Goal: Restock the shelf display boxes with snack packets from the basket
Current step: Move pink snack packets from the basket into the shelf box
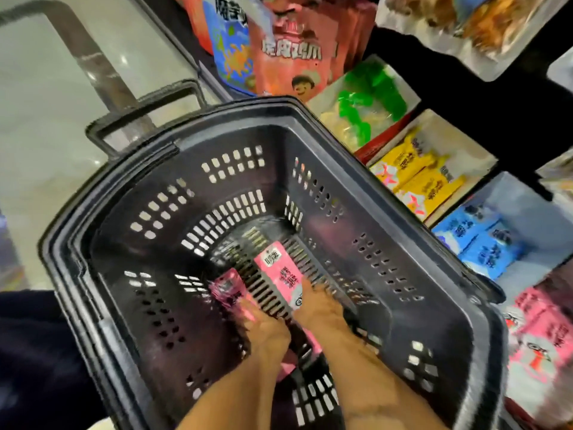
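Basket [412,330]: black, slotted walls, seen from above; both forearms reach down into it.
Left hand [267,332]: low on the basket floor, fingertips on the near end of the left packet [228,290]. Motion blur hides whether it grips or only touches.
Right hand [322,308]: on the basket floor beside the left hand, fingers at the near end of the right packet [279,271]. The grip is too blurred to tell.
Packets: both pink, lying flat at the middle of the basket floor, apart from each other.
Third packet [311,340]: pink, at the basket's near end, partly hidden between and under the wrists.
Handle [145,111]: at the basket's far left corner, over pale floor [46,135].
Right of basket: open boxes in a row along the rim, far to near: green box [366,110], yellow box [424,172], blue box [486,237], pink box [539,336], each with packets in it.
Beyond basket: red bag [294,54] and blue bag [232,48], standing upright.
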Tool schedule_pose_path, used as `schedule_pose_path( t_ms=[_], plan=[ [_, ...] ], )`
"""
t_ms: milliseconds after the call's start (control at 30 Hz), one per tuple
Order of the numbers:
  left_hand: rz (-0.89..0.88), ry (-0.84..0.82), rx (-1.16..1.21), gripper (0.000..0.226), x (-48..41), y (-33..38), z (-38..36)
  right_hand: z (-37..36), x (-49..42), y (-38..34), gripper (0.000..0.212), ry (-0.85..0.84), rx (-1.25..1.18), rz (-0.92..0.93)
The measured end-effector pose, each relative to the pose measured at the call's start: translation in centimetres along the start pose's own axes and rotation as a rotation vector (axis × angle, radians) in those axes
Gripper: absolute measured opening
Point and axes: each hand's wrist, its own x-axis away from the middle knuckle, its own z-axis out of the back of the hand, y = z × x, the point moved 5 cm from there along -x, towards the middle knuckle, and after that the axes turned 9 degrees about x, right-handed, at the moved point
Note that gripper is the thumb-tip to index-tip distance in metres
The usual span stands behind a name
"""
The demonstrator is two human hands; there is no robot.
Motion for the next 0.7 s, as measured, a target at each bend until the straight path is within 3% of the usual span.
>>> schedule_pose_path(
  t_ms=[100,300,400,600,700],
  plan=[
    [-0.046,0.109,-0.042,0.108,-1.4,-0.9,-0.9,-1.4,-1.5,-0.4,0.087,0.035,-0.043,-0.046],
    [-0.104,0.157,-0.043,0.099,-2.7,-1.4,-1.4,-2.4,-2.8,-0.3,0.079,0.274,0.022,-0.104],
    [-0.081,0.141,-0.008,0.092,-3.5,-1.7,-1.3,-2.0,-3.0,0.2,0.082,0.232,-0.037,-0.124],
    [-0.015,0.063,0.059,0.107,-3.9,-0.5,-1.4,-0.4,-2.2,1.8,0.05,0.204,-0.102,-0.219],
    [-0.016,0.107,-0.009,0.105,-4.3,0.1,-0.9,-0.3,-1.6,2.6,0.045,0.156,-0.151,-0.226]
  ],
)
